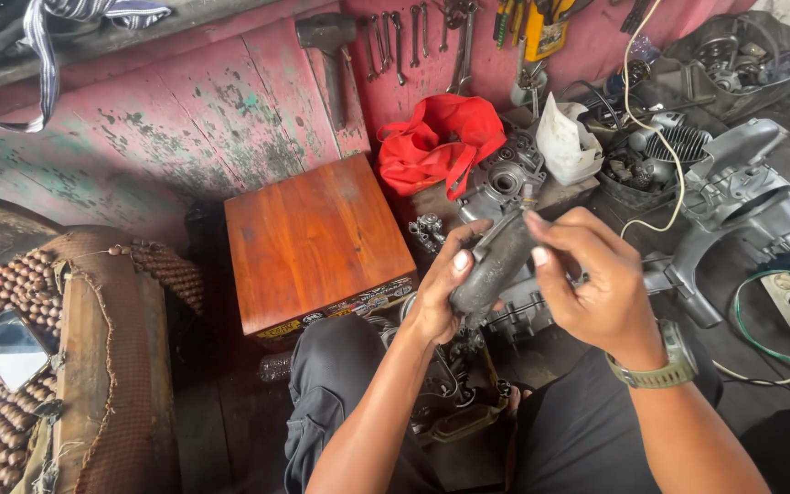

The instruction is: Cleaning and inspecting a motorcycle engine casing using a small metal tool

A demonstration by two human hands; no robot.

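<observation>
Both hands up over the knees, gripping one grimy grey cylindrical part [496, 265].

Left hand [441, 297] wraps the lower end from below, thumb up its side; right hand [592, 284], watch on wrist, pinches the upper end with fingertips, palm turned down. Part is dull, greasy, tilted up to the right, held above the engine casing [505, 178]. Left: wooden box [313, 238], lid shut. Beyond: white plastic jug [567, 142], black tray [637, 194] holding metal parts, red cloth [441, 137], wrenches [400, 41] on the pink wall.

Red cloth bag [441, 139]; reddish-brown wooden box [314, 240]; faded pink wall [185, 119], green-flecked; olive-green wristwatch [665, 366].
</observation>
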